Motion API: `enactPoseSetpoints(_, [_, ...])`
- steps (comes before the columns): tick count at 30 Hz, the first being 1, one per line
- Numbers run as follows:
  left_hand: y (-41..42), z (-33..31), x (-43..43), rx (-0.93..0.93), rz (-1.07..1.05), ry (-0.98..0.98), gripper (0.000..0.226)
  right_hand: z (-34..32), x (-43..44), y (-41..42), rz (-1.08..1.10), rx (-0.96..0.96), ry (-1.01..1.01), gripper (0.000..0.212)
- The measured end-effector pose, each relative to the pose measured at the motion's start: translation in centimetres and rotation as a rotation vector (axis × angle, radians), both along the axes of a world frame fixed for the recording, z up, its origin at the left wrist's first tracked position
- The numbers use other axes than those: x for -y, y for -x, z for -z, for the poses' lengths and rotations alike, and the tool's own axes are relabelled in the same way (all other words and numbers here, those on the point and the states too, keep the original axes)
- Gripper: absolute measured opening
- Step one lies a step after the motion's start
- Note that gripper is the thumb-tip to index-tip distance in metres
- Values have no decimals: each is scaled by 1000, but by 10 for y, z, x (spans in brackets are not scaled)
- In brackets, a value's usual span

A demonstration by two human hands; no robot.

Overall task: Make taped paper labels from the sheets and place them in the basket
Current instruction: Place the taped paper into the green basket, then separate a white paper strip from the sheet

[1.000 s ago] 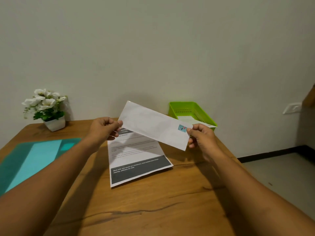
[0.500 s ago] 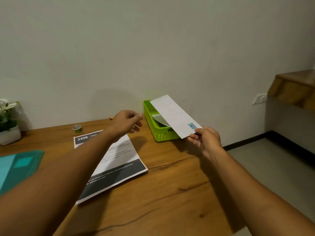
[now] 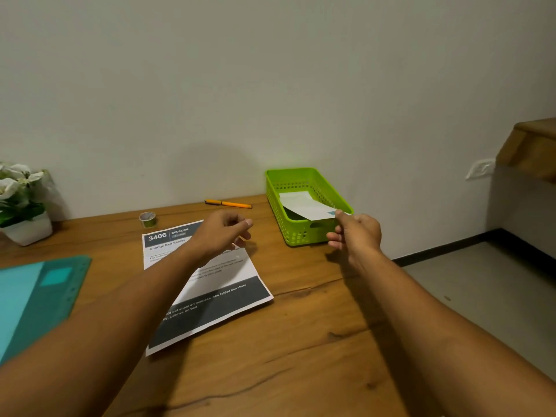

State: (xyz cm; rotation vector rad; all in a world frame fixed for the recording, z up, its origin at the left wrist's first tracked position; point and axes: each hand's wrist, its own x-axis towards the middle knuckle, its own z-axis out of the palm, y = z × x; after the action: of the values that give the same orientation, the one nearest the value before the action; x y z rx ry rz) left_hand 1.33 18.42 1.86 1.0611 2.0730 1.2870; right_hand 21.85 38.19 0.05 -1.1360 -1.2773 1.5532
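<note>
Label (image 3: 304, 206) lowered into basket (image 3: 301, 236) | right hand (image 3: 356, 233) pinches its corner | left hand (image 3: 222, 233) curled, empty

On the table (image 3: 301, 341) we have the sheet (image 3: 222, 296) in the middle. Behind it sit the tape (image 3: 147, 219) and, further right, the pen (image 3: 228, 203). The basket (image 3: 301, 233) stands at the right rear by the wall (image 3: 270, 85), a label (image 3: 304, 206) in it. Far left is the plant (image 3: 21, 203), the folder (image 3: 36, 293) before it.
</note>
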Motion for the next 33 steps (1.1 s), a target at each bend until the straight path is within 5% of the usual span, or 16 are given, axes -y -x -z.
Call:
enactPoseSetpoints(5, [14, 8, 30, -60, -57, 2, 20, -3, 29, 6, -115, 77, -175, 31])
enactPoseSetpoints(11, [29, 26, 86, -352, -189, 81, 14, -1, 85, 39, -365, 137, -325, 30])
enactPoseSetpoints(20, [34, 51, 153, -638, -128, 530, 73, 11, 162, 104, -680, 335, -578, 26])
enactPoseSetpoints(28, [60, 51, 189, -640, -65, 547, 83, 17, 197, 128, -906, 671, -1103, 27])
enactPoseSetpoints(33, [74, 54, 176, -659, -123, 502, 60, 25, 211, 136, -1021, 691, -1232, 44])
